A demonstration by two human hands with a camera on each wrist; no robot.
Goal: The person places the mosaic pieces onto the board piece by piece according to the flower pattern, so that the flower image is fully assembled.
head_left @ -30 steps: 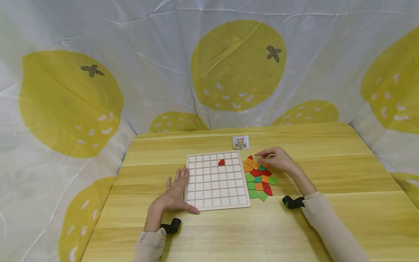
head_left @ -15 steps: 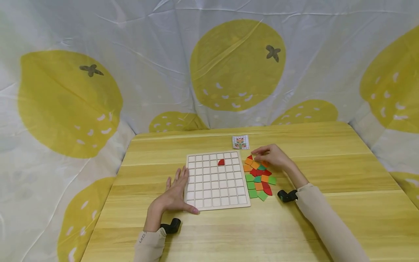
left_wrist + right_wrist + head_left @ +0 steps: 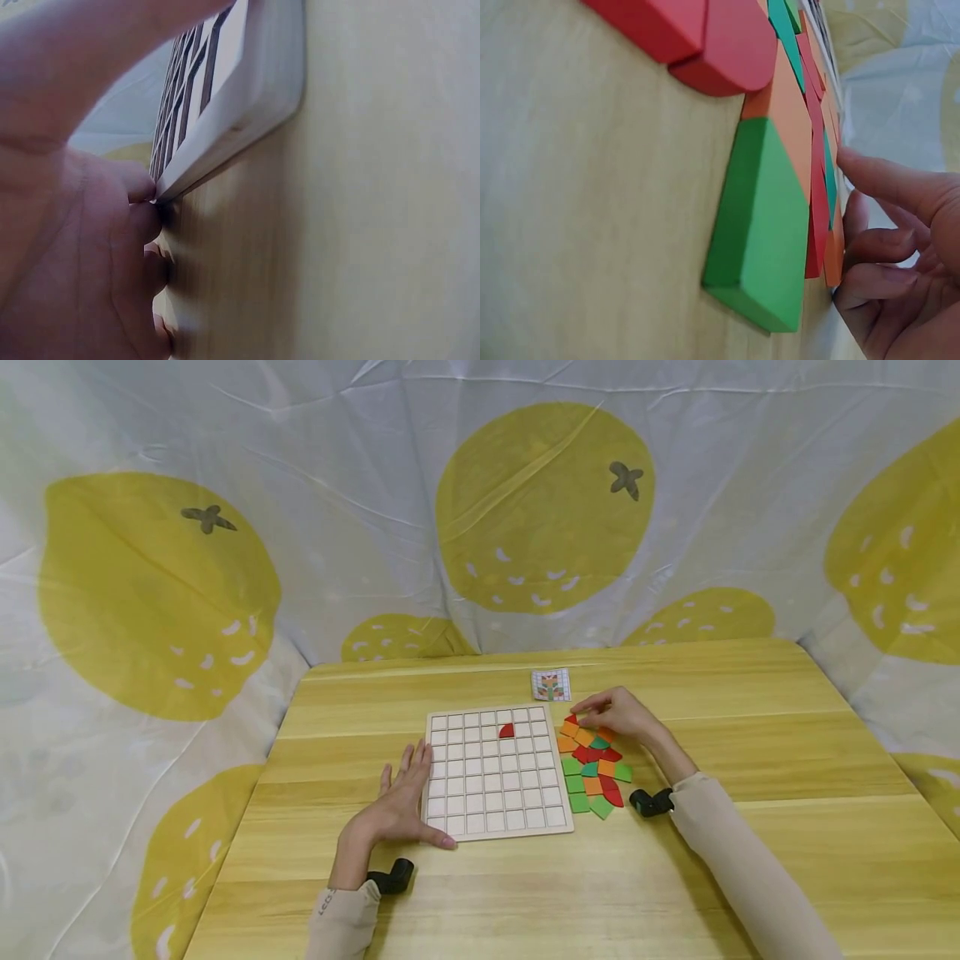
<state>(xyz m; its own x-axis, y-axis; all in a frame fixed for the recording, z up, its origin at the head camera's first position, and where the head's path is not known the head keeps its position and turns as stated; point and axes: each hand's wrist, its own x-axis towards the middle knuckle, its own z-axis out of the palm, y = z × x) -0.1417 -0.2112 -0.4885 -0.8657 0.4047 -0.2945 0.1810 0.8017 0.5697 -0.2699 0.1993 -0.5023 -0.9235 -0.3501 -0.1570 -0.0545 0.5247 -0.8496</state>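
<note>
In the head view a pale wooden grid board (image 3: 497, 837) lies on the table, one red quarter-round tile (image 3: 507, 731) in an upper cell. My left hand (image 3: 399, 806) rests along its left side, fingers spread at the edge and thumb at the near corner. The left wrist view shows the palm (image 3: 67, 247) beside the board's rim (image 3: 247, 97). My right hand (image 3: 621, 712) is over the far end of a tile pile, index fingertip and thumb right at a red tile (image 3: 572, 719). In the right wrist view a green tile (image 3: 769, 247) is nearest the camera.
Several green tiles (image 3: 575, 784), orange tiles (image 3: 592, 786) and red tiles (image 3: 612, 791) lie flat against the board's right side. A small printed pattern card (image 3: 551, 685) lies behind the board. Lemon-print cloth (image 3: 360, 527) hangs around the wooden table (image 3: 525, 893).
My right hand has moved left and slightly lower over the pile, its fingertips coming to the red tile at the far end. The left hand and the board stay put.
</note>
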